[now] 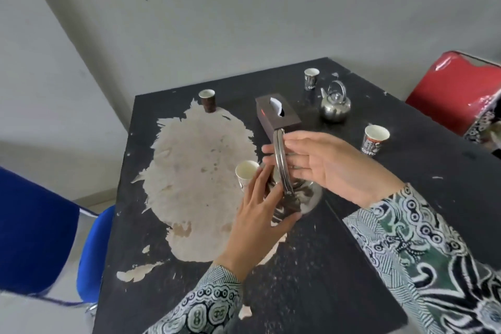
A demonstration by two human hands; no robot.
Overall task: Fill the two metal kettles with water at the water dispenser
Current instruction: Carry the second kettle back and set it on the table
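Hands meet over the near kettle [303, 192], which sits on the black bench [311, 266] at its middle, mostly hidden behind them. The left hand [260, 214] cups the kettle's near side, its grip loose, fingers spread against the metal body. The right hand [325, 163] reaches in from the right, its grip wide, fingers flat and touching the upright handle [280, 160] without closing round it.

The far kettle [335, 106] stands alone toward the bench's far right, handle up, spout pointing left, well apart from both hands.

Crowding the near kettle: a white paper cup [245, 175] stands just beside it on the left, next to the left hand's fingertips, and a dark tissue box [276, 114] stands just behind the handle. Another printed paper cup [375, 139] stands to the right of the right hand, a third [311, 78] near the far edge behind the far kettle, and a brown one [207, 100] at the far left.

A large pale patch [198, 184] of worn surface spreads over the bench's left half. A blue chair [40, 230] stands at the left, a red chair [458, 89] at the far right. Both sleeves carry a patterned print.
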